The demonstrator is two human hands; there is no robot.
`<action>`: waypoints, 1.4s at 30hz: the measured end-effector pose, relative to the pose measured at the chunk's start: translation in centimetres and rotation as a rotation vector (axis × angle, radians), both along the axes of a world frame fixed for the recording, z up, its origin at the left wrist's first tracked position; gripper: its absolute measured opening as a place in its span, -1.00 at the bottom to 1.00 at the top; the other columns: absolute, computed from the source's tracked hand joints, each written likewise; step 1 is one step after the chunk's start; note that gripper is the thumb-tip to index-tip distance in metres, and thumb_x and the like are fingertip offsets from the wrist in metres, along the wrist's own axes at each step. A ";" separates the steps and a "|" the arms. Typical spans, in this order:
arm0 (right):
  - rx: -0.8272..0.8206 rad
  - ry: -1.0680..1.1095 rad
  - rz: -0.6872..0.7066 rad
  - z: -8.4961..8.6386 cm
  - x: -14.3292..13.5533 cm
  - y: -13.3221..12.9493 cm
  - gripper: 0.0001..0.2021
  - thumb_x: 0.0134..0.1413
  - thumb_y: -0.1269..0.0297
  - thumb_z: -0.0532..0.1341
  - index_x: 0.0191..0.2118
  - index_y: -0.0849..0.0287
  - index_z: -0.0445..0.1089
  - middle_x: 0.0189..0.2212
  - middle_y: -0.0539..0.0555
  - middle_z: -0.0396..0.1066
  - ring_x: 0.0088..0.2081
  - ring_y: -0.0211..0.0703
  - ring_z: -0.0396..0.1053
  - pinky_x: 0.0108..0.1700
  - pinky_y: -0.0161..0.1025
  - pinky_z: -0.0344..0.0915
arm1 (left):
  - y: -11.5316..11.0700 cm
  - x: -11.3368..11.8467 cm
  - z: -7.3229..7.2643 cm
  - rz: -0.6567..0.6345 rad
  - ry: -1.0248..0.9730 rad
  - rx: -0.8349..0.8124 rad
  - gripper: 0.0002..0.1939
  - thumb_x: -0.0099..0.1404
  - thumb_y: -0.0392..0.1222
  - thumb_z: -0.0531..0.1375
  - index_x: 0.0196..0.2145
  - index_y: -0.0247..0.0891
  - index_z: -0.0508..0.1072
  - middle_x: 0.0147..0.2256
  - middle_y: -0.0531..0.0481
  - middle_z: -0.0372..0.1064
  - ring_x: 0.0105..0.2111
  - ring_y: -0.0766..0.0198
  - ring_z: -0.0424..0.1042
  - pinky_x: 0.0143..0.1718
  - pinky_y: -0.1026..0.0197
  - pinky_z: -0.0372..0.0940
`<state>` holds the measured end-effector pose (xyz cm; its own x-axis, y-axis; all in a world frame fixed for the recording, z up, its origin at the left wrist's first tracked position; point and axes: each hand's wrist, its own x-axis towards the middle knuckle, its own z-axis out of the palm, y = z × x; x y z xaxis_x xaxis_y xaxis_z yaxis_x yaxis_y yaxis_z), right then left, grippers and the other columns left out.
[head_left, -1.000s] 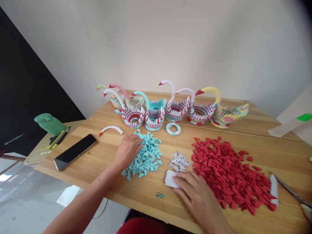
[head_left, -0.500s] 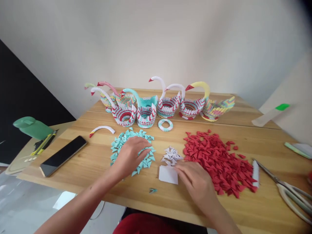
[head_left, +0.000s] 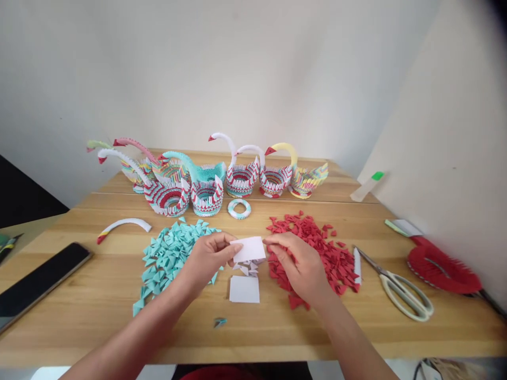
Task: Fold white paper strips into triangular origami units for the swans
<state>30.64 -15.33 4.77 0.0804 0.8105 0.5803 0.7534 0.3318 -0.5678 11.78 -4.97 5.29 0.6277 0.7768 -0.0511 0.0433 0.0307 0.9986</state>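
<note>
Between my two hands a small white rectangular paper slip (head_left: 249, 248) is held up above the table. My left hand (head_left: 206, 259) pinches its left edge, thumb on top. The fingers of my right hand (head_left: 300, 265) are closed at its right edge. Just below lies a stack of white paper slips (head_left: 244, 290). Small white folded paper pieces (head_left: 249, 269) show partly from behind the held slip. A heap of teal folded paper triangles (head_left: 170, 253) sits to the left, partly behind my left hand. Red folded paper triangles (head_left: 325, 253) are heaped behind my right hand.
Several folded-paper swans (head_left: 166, 198) stand along the back, with a teal-and-white paper ring (head_left: 239, 209) before them. A white curved paper neck (head_left: 127, 222) and a phone (head_left: 43, 282) lie left. Scissors (head_left: 404, 293) and a red brush-like object (head_left: 441, 269) lie right. A small clip (head_left: 219, 322) is near the front.
My right hand has lifted a white slip off the stack. My left hand has moved from above the teal heap to the slip's left edge. The view has shifted right.
</note>
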 end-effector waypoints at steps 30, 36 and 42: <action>-0.263 0.534 0.009 -3.1 -0.2 2.3 -0.83 0.06 0.20 0.30 -0.24 0.11 0.57 -0.34 0.07 0.58 -0.34 -0.13 0.50 -0.31 -0.25 0.42 | -0.7 0.6 -2.8 0.118 0.079 0.469 -0.85 0.25 -0.15 0.25 -0.32 -0.24 0.61 -0.42 0.01 0.58 -0.46 0.27 0.48 -0.39 0.31 0.34; -0.252 0.522 0.008 -3.0 -0.5 2.4 -0.88 0.06 0.24 0.29 -0.31 0.13 0.55 -0.38 0.06 0.58 -0.38 -0.17 0.49 -0.35 -0.29 0.40 | -0.8 0.7 -2.6 0.105 0.098 0.463 -0.84 0.26 -0.14 0.24 -0.36 -0.26 0.59 -0.47 0.01 0.55 -0.48 0.27 0.47 -0.40 0.31 0.31; -0.245 0.525 0.013 -2.7 -0.7 2.4 -0.90 0.05 0.26 0.28 -0.34 0.14 0.53 -0.41 0.05 0.57 -0.39 -0.17 0.49 -0.34 -0.29 0.41 | -0.7 0.6 -2.6 0.078 0.127 0.487 -0.82 0.28 -0.14 0.21 -0.39 -0.26 0.56 -0.50 0.02 0.52 -0.49 0.28 0.44 -0.40 0.31 0.28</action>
<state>29.94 -12.96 2.02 0.2957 0.9191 0.2605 0.3464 0.1510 -0.9259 12.35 -5.72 2.73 0.5791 0.7738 0.2568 0.1810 -0.4291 0.8849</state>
